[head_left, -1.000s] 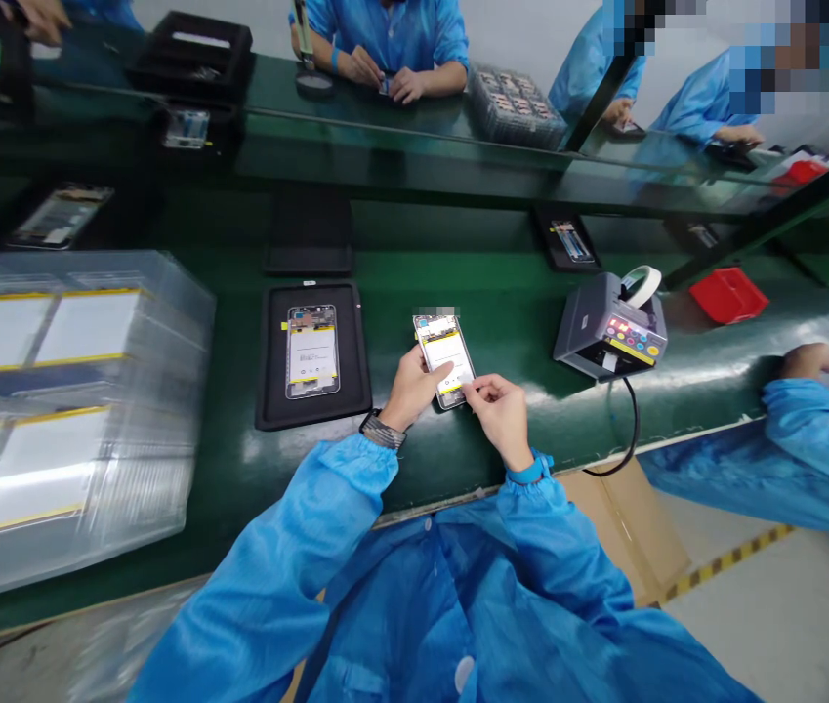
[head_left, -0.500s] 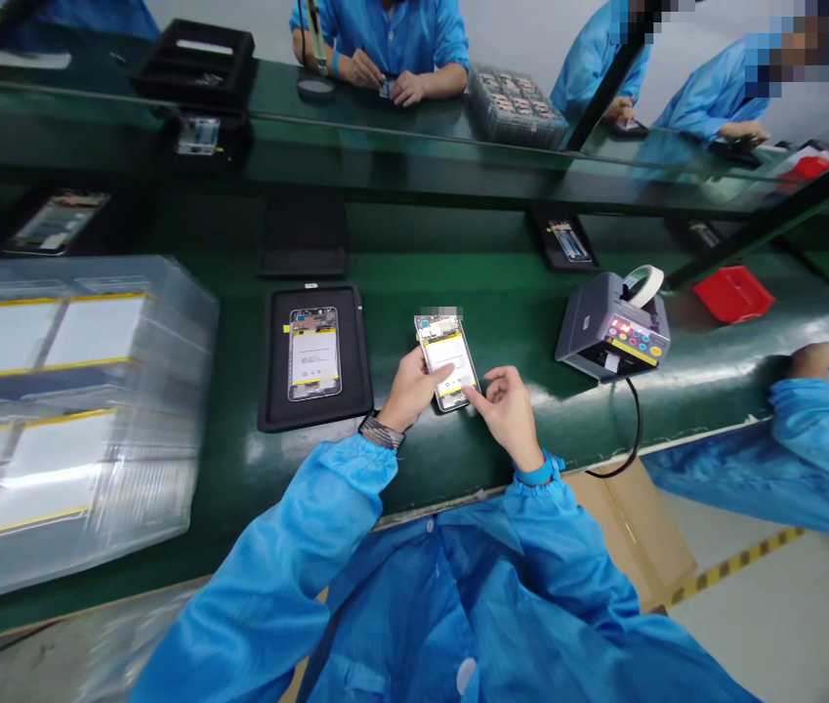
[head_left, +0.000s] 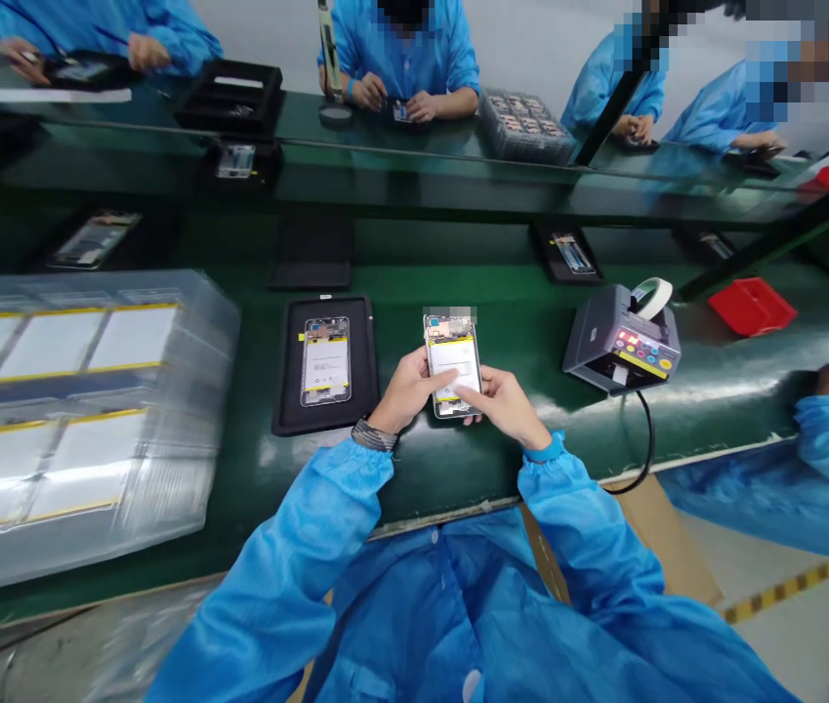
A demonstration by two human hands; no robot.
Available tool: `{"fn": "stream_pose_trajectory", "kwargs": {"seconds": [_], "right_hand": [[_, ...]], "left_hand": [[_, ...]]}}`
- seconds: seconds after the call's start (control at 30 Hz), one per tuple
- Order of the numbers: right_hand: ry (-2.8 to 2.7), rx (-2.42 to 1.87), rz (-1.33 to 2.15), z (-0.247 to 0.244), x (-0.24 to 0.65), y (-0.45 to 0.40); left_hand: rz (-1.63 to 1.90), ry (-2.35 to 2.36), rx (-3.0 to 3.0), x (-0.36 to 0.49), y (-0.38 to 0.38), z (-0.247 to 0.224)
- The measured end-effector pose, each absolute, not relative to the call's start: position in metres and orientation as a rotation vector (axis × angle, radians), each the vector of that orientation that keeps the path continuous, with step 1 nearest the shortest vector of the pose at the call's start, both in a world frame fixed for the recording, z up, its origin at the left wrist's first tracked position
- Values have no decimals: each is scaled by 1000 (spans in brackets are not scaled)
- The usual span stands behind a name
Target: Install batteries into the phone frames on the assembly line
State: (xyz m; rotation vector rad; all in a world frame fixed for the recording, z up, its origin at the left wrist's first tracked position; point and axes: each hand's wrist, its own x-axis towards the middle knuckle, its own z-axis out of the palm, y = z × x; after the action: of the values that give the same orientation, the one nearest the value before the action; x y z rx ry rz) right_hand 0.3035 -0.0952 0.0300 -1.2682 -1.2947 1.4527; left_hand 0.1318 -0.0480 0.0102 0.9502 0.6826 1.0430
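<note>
Both my hands hold an opened phone (head_left: 456,353) above the green bench, its white battery with yellow edges facing up. My left hand (head_left: 411,389) grips its left side, thumb lying across the battery. From the right, my right hand (head_left: 508,404) wraps the lower edge, thumb on the battery and fingertips showing underneath. To the left, a second opened phone (head_left: 326,361) with a similar white battery lies in a black tray (head_left: 288,400).
Stacked clear plastic trays (head_left: 220,391) of white batteries stand at the left. A grey tape dispenser (head_left: 623,342) with a cord sits to the right, near a red bin (head_left: 752,306). A shelf runs across the back. Co-workers in blue sit opposite and at right.
My right hand has closed round the phone's lower right side, its fingers now beneath it. The phone is turned more upright. The whole view has shifted slightly.
</note>
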Motion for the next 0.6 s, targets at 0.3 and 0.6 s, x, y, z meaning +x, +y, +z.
{"fn": "stream_pose_trajectory", "kwargs": {"seconds": [0.3,0.6], "right_hand": [[-1293,-1130,1519,31,288,-75],[-1060,-1030,1425,19,277,-66]], "left_hand": [[1153,739,890,124,-42,12],[1081,784,971,120,-42,19]]}}
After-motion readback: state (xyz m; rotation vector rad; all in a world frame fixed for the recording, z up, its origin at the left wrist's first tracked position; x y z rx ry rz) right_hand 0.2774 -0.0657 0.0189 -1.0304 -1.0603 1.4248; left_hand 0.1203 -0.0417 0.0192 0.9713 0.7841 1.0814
